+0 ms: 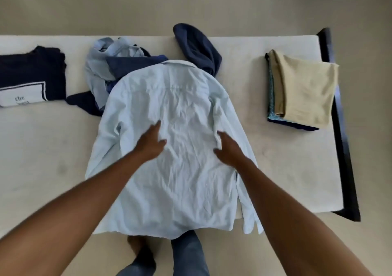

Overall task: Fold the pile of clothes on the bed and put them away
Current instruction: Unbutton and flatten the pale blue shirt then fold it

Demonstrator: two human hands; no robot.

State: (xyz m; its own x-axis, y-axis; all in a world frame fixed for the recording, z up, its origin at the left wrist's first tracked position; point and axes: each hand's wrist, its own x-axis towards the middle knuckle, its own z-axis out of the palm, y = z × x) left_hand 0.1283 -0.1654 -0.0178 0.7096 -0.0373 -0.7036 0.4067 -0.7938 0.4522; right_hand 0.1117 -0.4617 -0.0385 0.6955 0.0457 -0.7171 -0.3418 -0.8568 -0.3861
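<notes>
Pale shirt (178, 148) face-down mid-bed (42, 148), hem overhanging near edge. My left hand (151, 143) and right hand (228, 148) lie flat, fingers spread, gripping nothing. Smooth creases outward before folding sleeves in.

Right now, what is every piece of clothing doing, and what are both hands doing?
pale blue shirt: spread flat, back up, wrinkled, not folded yet
left hand: open, flat on the shirt
right hand: open, resting on the shirt's side
clothes pile: crumpled, not folded
navy garment: crumpled, not folded
dark T-shirt: folded, lying flat
tan-topped stack: folded, stacked
</notes>
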